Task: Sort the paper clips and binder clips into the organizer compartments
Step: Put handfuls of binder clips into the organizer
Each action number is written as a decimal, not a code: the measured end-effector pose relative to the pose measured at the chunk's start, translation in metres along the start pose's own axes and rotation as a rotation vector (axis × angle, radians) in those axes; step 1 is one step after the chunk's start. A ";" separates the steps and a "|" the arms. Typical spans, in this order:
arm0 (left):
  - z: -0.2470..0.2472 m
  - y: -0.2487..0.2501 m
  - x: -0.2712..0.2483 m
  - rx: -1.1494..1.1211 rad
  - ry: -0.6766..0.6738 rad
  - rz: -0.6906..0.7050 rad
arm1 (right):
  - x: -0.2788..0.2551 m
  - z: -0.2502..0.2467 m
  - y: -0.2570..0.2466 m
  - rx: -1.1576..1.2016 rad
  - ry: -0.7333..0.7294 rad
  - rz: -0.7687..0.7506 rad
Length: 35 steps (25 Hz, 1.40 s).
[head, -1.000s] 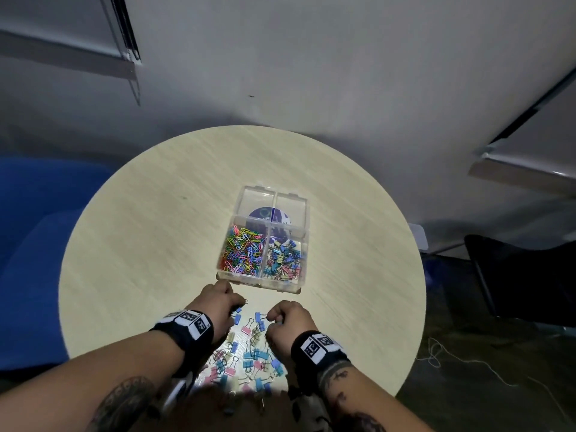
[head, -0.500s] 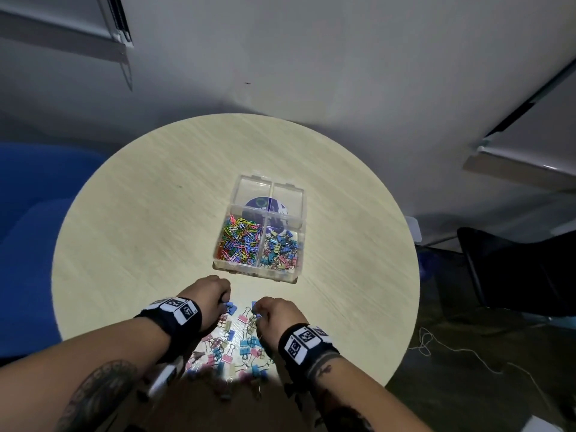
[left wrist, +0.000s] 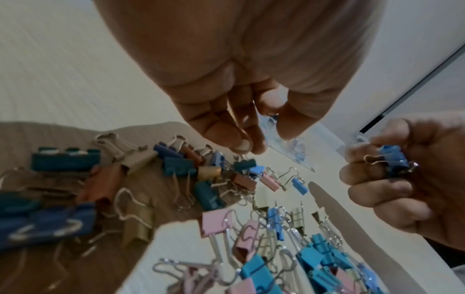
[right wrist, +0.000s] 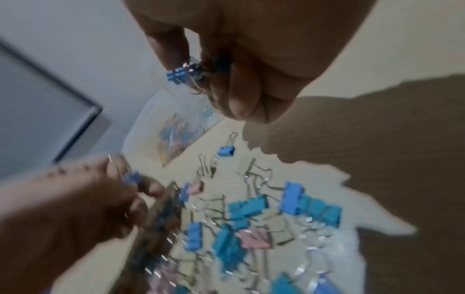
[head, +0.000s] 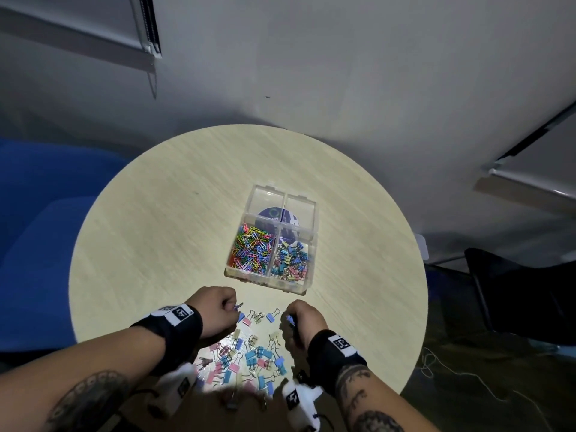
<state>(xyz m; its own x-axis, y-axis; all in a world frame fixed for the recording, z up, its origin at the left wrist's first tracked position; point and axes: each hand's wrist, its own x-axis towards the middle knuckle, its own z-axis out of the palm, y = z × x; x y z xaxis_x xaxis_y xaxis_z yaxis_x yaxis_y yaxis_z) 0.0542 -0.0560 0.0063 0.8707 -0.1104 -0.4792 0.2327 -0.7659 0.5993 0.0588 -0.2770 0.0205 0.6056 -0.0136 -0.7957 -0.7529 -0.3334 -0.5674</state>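
A clear organizer [head: 312, 210] stands mid-table, its lid open at the back. Its near left compartment holds coloured paper clips [head: 251, 249] and its near right one holds binder clips [head: 291, 260]. A loose pile of blue, pink and beige binder clips [head: 249, 360] lies near the table's front edge. My left hand [head: 232, 307] hovers at the pile's far left and pinches a small blue binder clip [right wrist: 132, 178]. My right hand [head: 291, 321], at the pile's far right, grips a few blue binder clips [left wrist: 392, 159], which also show in the right wrist view [right wrist: 177, 74].
The round pale wooden table [head: 156, 229] has bare surface to the left and right of the organizer. A blue seat [head: 37, 244] stands to the left and a dark chair [head: 514, 291] to the right. A thin cord [head: 452, 372] lies on the floor.
Both hands stayed at the far edge of the pile, shifting slightly among the clips. The head view has swayed. The organizer has not moved.
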 end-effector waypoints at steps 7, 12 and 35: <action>0.004 0.010 -0.003 -0.571 -0.028 -0.196 | -0.015 -0.013 0.009 0.764 -0.186 0.147; 0.011 0.034 0.001 -0.812 -0.092 -0.246 | -0.022 -0.010 0.013 0.830 -0.118 0.087; 0.012 0.094 0.015 -0.077 -0.105 0.210 | -0.018 -0.054 -0.025 0.380 0.075 0.022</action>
<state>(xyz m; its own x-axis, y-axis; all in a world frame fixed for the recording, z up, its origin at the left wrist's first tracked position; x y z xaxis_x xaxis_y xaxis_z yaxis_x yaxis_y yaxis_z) 0.0844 -0.1373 0.0482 0.8546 -0.3308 -0.4003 0.0867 -0.6692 0.7380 0.0807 -0.3196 0.0603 0.5949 -0.0899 -0.7988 -0.7992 0.0406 -0.5998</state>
